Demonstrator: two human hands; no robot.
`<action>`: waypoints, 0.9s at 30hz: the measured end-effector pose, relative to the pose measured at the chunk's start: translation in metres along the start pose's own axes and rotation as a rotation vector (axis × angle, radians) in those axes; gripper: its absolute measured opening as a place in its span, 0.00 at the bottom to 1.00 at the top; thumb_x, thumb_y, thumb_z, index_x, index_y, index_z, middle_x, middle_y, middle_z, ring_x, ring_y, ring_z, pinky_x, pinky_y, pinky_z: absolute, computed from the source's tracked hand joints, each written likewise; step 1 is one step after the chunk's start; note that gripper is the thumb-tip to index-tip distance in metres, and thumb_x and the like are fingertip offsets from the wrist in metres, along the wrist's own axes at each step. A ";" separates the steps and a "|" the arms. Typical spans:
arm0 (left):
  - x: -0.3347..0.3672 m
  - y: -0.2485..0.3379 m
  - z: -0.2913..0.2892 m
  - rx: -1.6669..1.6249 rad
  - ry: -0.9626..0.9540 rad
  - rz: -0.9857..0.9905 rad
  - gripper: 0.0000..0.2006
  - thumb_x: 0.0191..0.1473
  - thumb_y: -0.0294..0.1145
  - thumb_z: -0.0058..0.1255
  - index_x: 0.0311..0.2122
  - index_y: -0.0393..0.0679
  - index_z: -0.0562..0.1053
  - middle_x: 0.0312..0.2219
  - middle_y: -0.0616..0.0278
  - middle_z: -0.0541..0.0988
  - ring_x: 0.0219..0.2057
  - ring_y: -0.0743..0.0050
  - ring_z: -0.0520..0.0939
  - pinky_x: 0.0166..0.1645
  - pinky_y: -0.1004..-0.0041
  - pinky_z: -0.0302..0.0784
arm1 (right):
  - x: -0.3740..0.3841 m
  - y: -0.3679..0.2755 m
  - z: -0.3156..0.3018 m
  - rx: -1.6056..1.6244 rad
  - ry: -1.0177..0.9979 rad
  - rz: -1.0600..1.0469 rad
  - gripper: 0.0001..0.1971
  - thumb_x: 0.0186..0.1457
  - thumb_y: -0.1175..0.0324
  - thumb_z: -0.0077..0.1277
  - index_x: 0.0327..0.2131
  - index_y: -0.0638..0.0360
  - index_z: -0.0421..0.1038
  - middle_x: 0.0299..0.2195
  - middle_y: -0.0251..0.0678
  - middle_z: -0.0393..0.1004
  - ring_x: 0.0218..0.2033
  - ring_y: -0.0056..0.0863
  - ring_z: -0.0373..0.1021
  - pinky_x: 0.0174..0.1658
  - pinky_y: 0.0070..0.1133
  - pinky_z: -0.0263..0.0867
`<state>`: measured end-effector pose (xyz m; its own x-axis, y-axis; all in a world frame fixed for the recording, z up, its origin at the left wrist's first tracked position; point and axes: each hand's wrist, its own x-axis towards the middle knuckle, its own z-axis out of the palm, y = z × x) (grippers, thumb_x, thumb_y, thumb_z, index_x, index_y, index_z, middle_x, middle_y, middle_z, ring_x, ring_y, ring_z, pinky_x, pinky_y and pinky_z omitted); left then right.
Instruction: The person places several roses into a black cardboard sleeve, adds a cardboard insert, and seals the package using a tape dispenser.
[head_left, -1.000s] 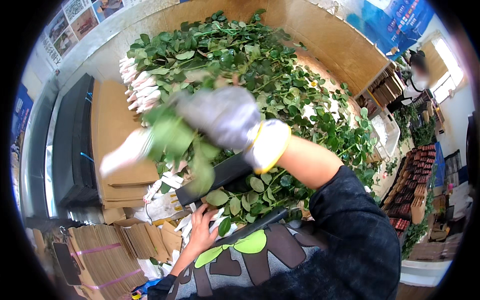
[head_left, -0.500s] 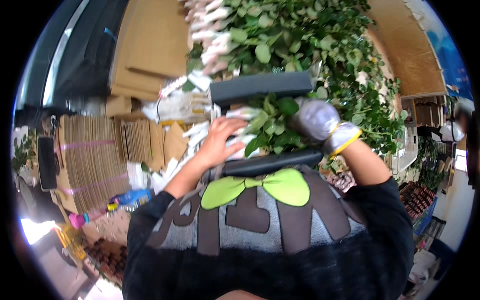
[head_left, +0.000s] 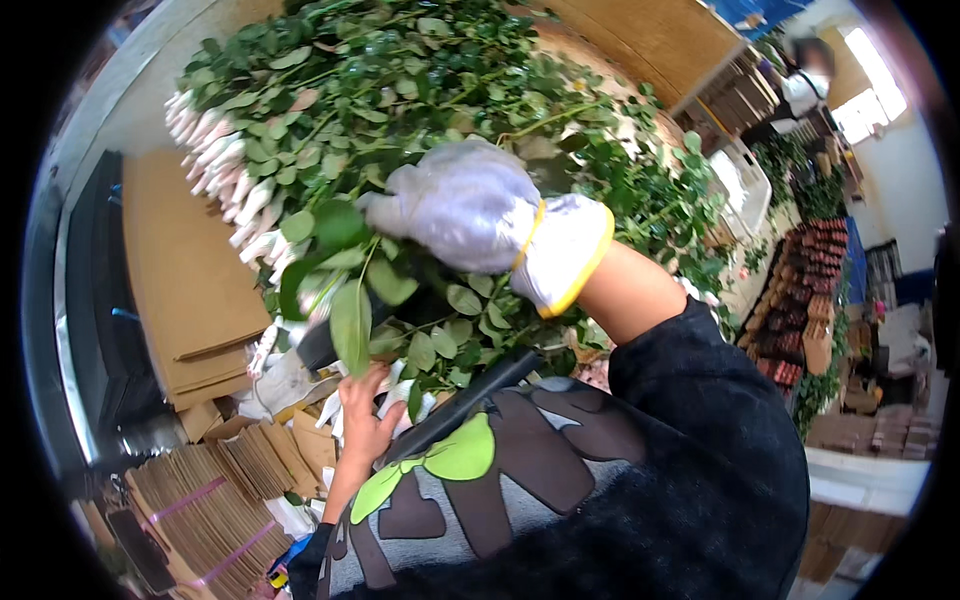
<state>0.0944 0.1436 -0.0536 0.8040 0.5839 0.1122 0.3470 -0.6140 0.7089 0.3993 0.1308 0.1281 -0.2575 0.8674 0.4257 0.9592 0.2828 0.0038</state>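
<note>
A heap of leafy stems (head_left: 400,90) with wrapped buds (head_left: 215,160) is spread over the table (head_left: 650,40). Flat cardboard (head_left: 185,270) is stacked to its left. The gloved right hand (head_left: 470,215) is closed on a stem (head_left: 350,290) whose leaves hang just below and left of it. The bare left hand (head_left: 365,415) is pressed, fingers narrowly curled, into white wrappers (head_left: 400,395) below the stems.

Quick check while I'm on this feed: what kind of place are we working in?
Probably a cut-flower packing shed. A heap of leafy stems with wrapped buds covers the bench, flat cardboard sheets lie beside it, and the gloved right hand grips a stem.
</note>
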 end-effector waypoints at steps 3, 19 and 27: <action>0.005 0.003 -0.001 -0.043 -0.002 0.054 0.26 0.40 0.36 0.60 0.47 0.42 0.71 0.47 0.55 0.73 0.50 0.50 0.67 0.57 0.60 0.59 | 0.003 0.018 0.053 0.149 -0.375 0.062 0.11 0.46 0.69 0.47 0.36 0.49 0.71 0.26 0.39 0.75 0.29 0.41 0.73 0.31 0.34 0.69; -0.006 0.006 0.001 -0.072 -0.009 -0.043 0.29 0.34 0.32 0.65 0.47 0.45 0.71 0.47 0.58 0.72 0.51 0.51 0.67 0.56 0.59 0.61 | 0.103 0.084 0.166 -0.050 -0.607 0.230 0.14 0.50 0.67 0.48 0.41 0.54 0.76 0.42 0.43 0.75 0.44 0.41 0.73 0.46 0.32 0.70; -0.001 0.006 0.001 -0.028 0.028 0.034 0.31 0.31 0.26 0.66 0.47 0.44 0.70 0.45 0.57 0.73 0.48 0.52 0.68 0.54 0.60 0.62 | 0.122 0.060 0.113 0.028 -0.405 0.157 0.15 0.52 0.66 0.47 0.45 0.53 0.72 0.43 0.46 0.73 0.39 0.41 0.74 0.44 0.33 0.70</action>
<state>0.0962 0.1389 -0.0500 0.8010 0.5782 0.1555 0.3060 -0.6185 0.7238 0.4122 0.2998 0.0783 -0.1396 0.9898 0.0294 0.9882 0.1412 -0.0596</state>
